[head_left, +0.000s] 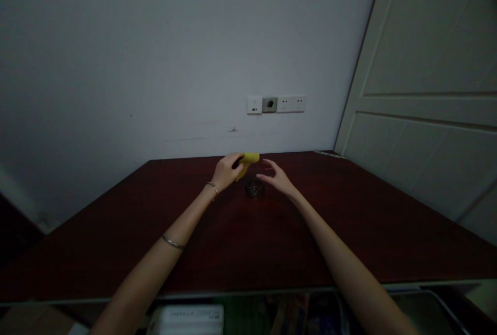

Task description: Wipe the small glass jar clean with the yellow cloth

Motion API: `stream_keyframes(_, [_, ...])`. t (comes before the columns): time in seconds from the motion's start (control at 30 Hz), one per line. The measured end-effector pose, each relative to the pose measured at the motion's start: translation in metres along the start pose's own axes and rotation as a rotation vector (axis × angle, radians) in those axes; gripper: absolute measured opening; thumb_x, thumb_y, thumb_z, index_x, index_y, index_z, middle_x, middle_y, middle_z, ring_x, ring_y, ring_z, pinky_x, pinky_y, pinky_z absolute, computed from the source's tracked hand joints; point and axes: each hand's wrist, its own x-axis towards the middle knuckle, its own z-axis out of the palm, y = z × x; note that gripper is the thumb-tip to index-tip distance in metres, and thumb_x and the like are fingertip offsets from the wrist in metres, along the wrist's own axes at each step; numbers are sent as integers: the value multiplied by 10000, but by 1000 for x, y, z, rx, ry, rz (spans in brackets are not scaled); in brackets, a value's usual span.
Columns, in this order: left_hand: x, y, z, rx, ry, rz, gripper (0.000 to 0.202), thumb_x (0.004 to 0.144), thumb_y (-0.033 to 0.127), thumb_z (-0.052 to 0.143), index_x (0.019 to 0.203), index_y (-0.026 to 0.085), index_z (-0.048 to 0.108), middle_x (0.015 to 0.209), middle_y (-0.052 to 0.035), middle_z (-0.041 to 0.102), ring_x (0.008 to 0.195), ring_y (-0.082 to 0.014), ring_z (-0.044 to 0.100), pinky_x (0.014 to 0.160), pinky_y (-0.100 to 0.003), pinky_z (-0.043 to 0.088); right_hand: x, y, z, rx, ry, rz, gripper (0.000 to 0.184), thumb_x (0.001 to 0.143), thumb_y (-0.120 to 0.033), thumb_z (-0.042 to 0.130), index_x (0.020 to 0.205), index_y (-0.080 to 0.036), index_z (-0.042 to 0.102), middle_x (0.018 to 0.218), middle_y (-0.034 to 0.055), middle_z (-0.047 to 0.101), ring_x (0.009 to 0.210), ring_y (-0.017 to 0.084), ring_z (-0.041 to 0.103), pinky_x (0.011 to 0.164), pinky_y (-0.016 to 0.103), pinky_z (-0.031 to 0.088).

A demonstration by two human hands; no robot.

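Observation:
My left hand (227,172) is closed on a yellow cloth (249,158), which hangs down from the fingers over the table. Just below and to the right of the cloth, a small dark glass bowl, perhaps an ashtray (254,188), rests on the dark red tabletop (240,242). To the right of the bowl is my right hand (274,176), its fingers apart and curved, with nothing in them. Its thumb points toward the upper edge of the bowl; whether it touches the glass I cannot tell.
A white wall with a row of sockets (291,104) rises behind the table. On the right stands a pale panelled door (423,102). Under the table's front edge, an open drawer holds a white box (186,319) and several packets, partly hidden by my arms.

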Motion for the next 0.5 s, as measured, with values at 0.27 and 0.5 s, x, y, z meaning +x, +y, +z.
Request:
stream_keyframes(0.27, [17,-12,12,351,-644,503,288,810,101,439,1043,177,590,1166,-118,576,1097,-222,489,940,-369,366,-11,31,19,-3,-233,6,1078,472,-396,804,1373,-188,250,1364,144,393,1250,258,391,1051,411,286])
stream_keyframes(0.5, [-2,-30,20,310,-777,553,312,775,111,498,1066,193,571,1131,-118,581,1119,-216,483,962,-329,337,-16,39,24,-91,-199,12,901,502,-418,783,1276,-182,388,1259,140,510,1164,250,489,1007,400,349])
